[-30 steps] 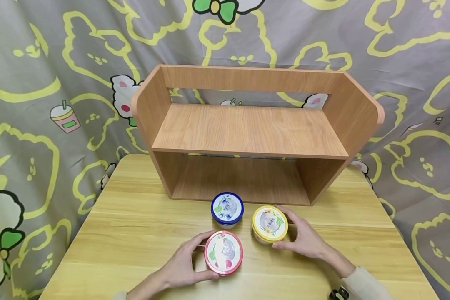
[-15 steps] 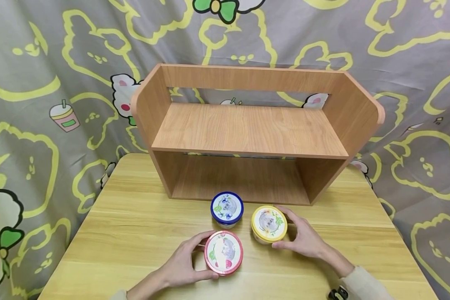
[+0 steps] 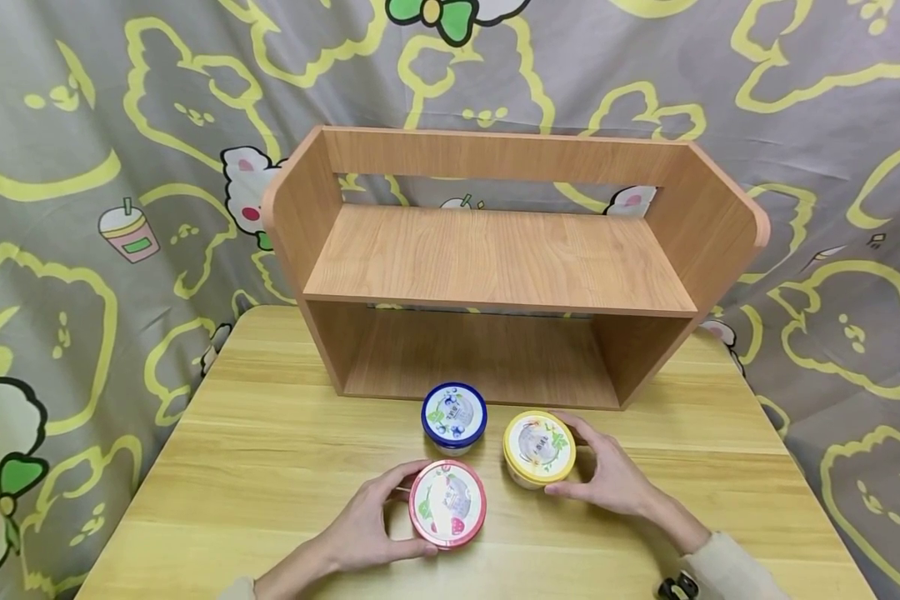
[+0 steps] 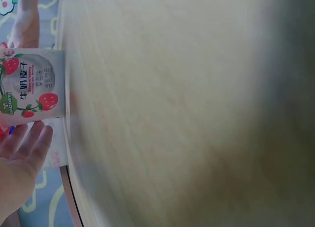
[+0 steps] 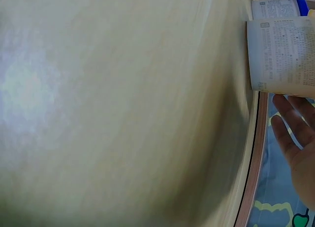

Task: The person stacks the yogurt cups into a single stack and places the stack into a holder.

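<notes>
Three round lidded tubs stand upright on the table in the head view. My left hand (image 3: 371, 521) holds the red-lidded tub (image 3: 450, 505) between thumb and fingers; strawberries are printed on its side (image 4: 34, 86) in the left wrist view. To the right, my right hand (image 3: 611, 475) grips the yellow-lidded tub (image 3: 539, 448), thumb on the near side and fingers on the far side. Its pale side (image 5: 280, 54) bears small print in the right wrist view. Between and behind these two, the blue-lidded tub (image 3: 454, 416) is untouched.
A two-level wooden shelf (image 3: 495, 258) stands at the back of the wooden table (image 3: 255, 433), just behind the blue-lidded tub. Behind it hangs a grey patterned curtain (image 3: 195, 100). A dark device (image 3: 677, 587) shows by the right sleeve.
</notes>
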